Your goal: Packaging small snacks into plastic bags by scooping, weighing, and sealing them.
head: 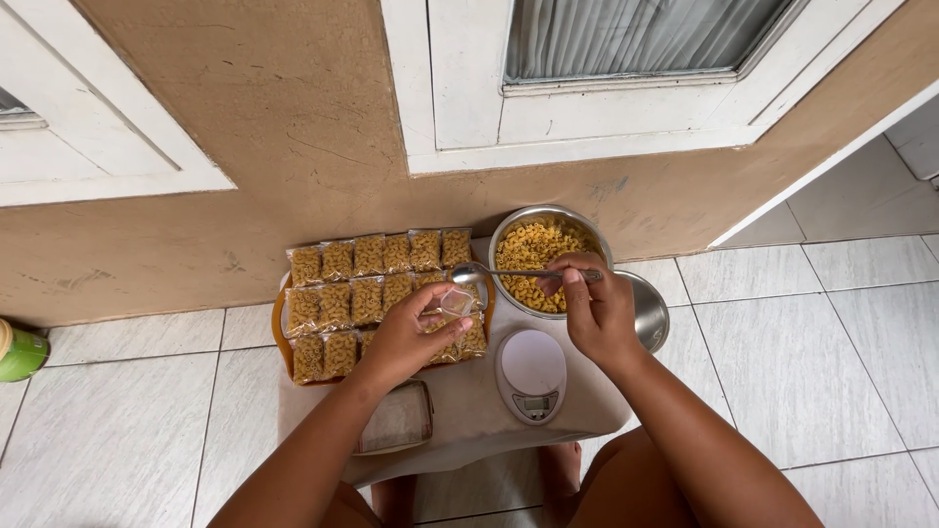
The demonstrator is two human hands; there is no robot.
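My left hand [406, 337] holds a small clear plastic bag [456, 303] over the orange tray [281, 332]. Above the bag's mouth my right hand [595, 308] grips a metal spoon [484, 274] by its handle, bowl end pointing left. A steel bowl of yellow macaroni [536, 259] sits just behind the spoon. Rows of filled pasta packets [367, 279] cover the tray.
A white digital kitchen scale [531, 374] sits on the cloth-covered stand between my arms. A steel lid [650, 311] lies right of the bowl. A stack of empty clear bags [396, 420] lies near my left forearm. A green container [20, 352] stands at far left by the wall.
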